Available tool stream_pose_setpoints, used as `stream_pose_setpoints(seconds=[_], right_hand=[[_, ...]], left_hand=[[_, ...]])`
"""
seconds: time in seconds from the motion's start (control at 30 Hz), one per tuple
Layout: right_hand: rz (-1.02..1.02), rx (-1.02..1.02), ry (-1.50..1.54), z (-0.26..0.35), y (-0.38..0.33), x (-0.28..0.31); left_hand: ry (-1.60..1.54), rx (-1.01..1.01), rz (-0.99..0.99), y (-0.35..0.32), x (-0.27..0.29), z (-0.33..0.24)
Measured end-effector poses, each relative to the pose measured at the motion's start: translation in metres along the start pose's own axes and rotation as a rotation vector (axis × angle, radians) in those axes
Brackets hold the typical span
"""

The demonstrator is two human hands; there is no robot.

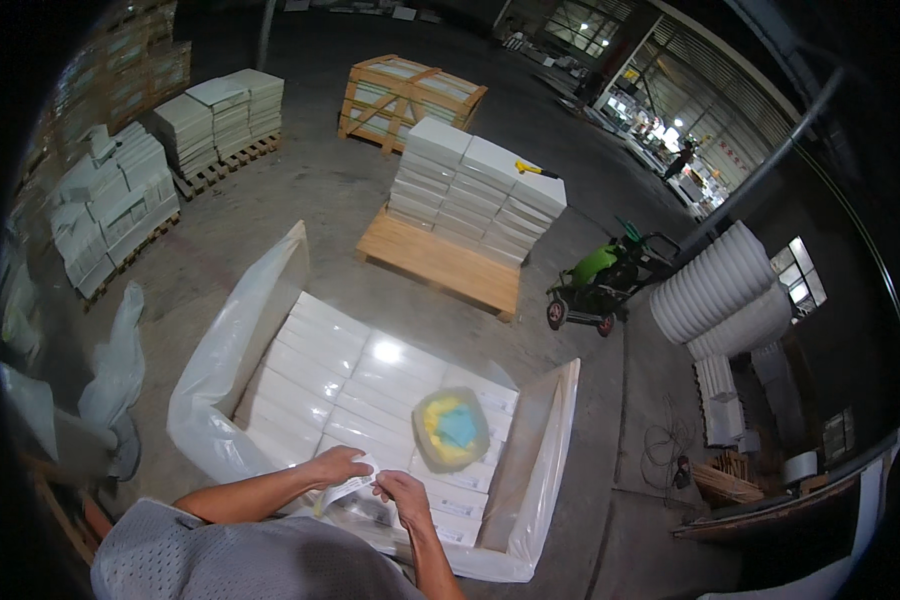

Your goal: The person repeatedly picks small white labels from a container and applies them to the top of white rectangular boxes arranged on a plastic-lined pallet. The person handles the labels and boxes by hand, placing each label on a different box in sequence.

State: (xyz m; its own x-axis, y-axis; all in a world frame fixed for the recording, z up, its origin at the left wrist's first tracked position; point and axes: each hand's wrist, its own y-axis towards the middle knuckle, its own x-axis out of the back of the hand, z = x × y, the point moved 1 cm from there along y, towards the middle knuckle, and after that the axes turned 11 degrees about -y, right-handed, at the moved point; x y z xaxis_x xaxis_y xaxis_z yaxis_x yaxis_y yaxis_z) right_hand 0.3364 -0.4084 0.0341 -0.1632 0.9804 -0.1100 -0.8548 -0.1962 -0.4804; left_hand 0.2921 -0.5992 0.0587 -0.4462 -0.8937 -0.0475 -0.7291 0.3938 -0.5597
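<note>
My left hand (336, 466) is closed on a strip of white printed labels (348, 487) in front of my body. Close by on the right, my right hand (402, 491) pinches the strip's other end between its fingertips. Both hands are over the near edge of a plastic-lined crate (247, 330) with raised side boards. Rows of flat white boxes (315, 342) fill it, some with small labels on their ends. On the boxes, beyond my right hand, stands a translucent tub (423, 412) holding yellow and light blue pieces whose kind I cannot make out.
A stack of white boxes (470, 185) stands on a wooden platform (440, 262) ahead, with a yellow-and-black tool (537, 170) on top. Behind it is a wooden crate (410, 95). A green wheeled machine (600, 270) and white foam rolls (720, 290) stand right; loaded pallets (120, 205) stand left.
</note>
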Motion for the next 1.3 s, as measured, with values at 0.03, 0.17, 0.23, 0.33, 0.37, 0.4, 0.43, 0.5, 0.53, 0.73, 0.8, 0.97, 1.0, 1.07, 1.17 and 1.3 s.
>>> stream_pose_setpoints(seconds=[0.03,0.17,0.23,0.33,0.37,0.4,0.43,0.5,0.53,0.73,0.8,0.97,1.0,1.07,1.17,1.3], right_hand=[[0.008,0.005,0.000,0.001,0.000,0.000],[0.024,-0.010,-0.005,0.002,-0.001,0.002],[0.042,-0.019,0.006,0.001,-0.002,0.003],[0.044,-0.035,0.038,-0.001,-0.003,0.004],[0.044,-0.038,0.051,-0.002,-0.003,0.005],[0.043,-0.040,0.065,-0.003,-0.003,0.005],[0.042,-0.042,0.079,-0.005,-0.003,0.005],[0.031,-0.030,0.059,-0.007,-0.002,0.006],[0.031,-0.013,0.052,-0.008,-0.002,0.006],[-0.043,-0.011,-0.091,-0.020,0.006,0.004],[-0.079,-0.012,-0.166,-0.024,0.008,0.001],[-0.196,0.017,-0.293,-0.029,0.008,-0.008],[-0.220,0.010,-0.353,-0.029,0.008,-0.009],[-0.272,0.012,-0.441,-0.029,0.007,-0.011],[-0.344,0.038,-0.507,-0.031,0.006,-0.012],[-0.398,0.044,-0.569,-0.036,0.007,-0.012]], left_hand=[[-0.002,0.016,-0.001,-0.001,-0.001,-0.004],[-0.036,0.041,0.026,-0.003,0.001,-0.009],[-0.084,0.052,0.071,-0.002,0.001,-0.009],[-0.076,0.061,0.032,-0.001,0.000,-0.006],[-0.069,0.048,0.018,-0.001,-0.001,-0.006],[-0.071,0.044,0.020,0.000,-0.001,-0.005],[-0.089,0.043,0.034,0.001,-0.001,-0.004],[-0.093,0.054,0.028,0.004,-0.002,0.000],[-0.116,0.062,0.045,0.006,-0.002,0.004],[0.160,-0.039,-0.077,0.021,-0.003,0.027],[0.228,-0.091,-0.103,0.020,-0.005,0.031],[0.356,-0.167,-0.125,0.018,-0.009,0.031],[0.391,-0.178,-0.115,0.019,-0.010,0.031],[0.411,-0.195,-0.084,0.020,-0.012,0.030],[0.380,-0.215,-0.038,0.022,-0.015,0.030],[0.358,-0.223,-0.011,0.023,-0.016,0.027]])
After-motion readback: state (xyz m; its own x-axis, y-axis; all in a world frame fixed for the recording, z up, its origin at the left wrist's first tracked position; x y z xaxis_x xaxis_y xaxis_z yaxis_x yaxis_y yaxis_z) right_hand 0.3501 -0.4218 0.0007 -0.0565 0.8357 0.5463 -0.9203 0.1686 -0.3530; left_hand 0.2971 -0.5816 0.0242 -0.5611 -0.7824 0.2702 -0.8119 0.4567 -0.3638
